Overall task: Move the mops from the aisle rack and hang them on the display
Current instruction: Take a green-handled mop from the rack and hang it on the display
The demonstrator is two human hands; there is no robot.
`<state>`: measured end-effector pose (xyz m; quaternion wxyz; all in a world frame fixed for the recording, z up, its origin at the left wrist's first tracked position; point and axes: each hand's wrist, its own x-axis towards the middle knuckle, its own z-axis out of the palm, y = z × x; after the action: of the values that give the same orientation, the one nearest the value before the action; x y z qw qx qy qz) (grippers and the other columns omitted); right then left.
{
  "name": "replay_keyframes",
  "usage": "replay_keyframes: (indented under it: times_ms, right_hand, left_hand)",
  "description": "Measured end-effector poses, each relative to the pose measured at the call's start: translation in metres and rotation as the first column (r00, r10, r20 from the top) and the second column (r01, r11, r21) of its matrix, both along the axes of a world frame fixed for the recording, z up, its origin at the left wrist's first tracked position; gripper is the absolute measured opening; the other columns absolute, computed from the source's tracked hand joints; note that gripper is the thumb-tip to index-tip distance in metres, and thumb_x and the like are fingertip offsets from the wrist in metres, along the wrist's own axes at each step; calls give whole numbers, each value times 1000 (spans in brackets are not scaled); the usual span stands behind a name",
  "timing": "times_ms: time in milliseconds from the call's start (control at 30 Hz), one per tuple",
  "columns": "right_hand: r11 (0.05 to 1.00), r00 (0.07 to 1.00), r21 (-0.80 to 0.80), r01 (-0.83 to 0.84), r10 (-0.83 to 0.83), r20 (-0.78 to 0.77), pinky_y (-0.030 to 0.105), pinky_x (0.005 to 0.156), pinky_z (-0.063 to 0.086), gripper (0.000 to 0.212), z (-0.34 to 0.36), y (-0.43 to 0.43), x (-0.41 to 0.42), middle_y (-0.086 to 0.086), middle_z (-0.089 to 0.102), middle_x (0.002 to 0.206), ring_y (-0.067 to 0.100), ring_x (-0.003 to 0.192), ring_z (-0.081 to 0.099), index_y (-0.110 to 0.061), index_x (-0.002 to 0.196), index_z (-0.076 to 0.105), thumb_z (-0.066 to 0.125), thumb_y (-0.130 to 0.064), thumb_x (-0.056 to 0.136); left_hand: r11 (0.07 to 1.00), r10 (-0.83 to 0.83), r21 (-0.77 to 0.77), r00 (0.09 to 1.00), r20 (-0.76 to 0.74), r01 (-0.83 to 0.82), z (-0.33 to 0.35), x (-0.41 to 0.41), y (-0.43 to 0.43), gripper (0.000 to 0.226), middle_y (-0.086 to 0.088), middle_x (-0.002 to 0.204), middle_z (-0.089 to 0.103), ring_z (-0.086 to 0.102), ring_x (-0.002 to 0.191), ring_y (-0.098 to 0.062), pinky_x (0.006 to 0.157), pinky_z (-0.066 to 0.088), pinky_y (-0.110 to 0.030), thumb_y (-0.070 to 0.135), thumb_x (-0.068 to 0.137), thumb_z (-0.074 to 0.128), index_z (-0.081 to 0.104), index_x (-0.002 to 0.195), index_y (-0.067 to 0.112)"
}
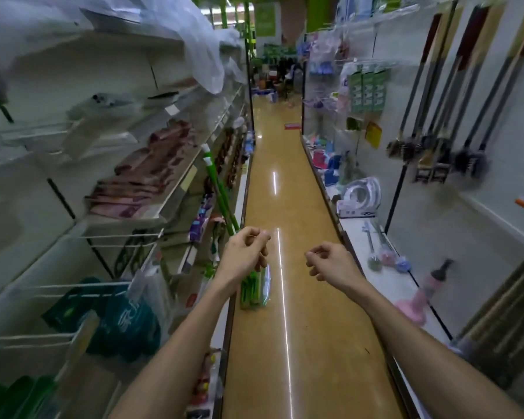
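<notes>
Both the left hand (246,247) and right hand (325,259) hang loosely curled and empty above green-handled mops (221,193) leaning against the left shelving (176,204), likely light, stiff poles best gripped mid-shaft.

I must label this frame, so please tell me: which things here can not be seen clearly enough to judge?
- Head view: the left hand covers the green mop handles, so its grip is unclear.
- The mop heads are partly behind the wrist.
- The right hand is curled; anything inside it is hidden.
- The hanging brooms are motion-blurred, tops cut off.
</notes>
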<state>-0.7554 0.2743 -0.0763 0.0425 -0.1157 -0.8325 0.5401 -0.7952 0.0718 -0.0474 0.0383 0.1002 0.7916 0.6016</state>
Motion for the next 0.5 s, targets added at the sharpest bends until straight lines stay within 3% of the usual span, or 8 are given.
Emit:
replay_keyframes:
  times_ms: [200, 500]
  right_hand:
    - [998, 998, 7, -57, 57, 27, 33, 63, 56, 12, -8, 32, -161, 6, 72, 84, 14, 66, 67, -9, 97, 69, 61, -17, 98]
    - [988, 983, 4, -154, 153, 106, 30, 57, 54, 9, -28, 39, -367, 7, 74, 84, 16, 64, 67, -13, 92, 68, 63, -19, 97]
  left_hand:
    - [996, 65, -53, 998, 15, -64, -12, -143, 29, 20, -4, 74, 65, 64, 61, -14, 58, 53, -28, 27, 102, 57, 67, 97, 10]
    - [985, 167, -42, 985, 46, -165, -22, -323, 39, 19, -5, 75, 65, 65, 63, -19, 55, 52, -27, 26, 101, 59, 65, 96, 8]
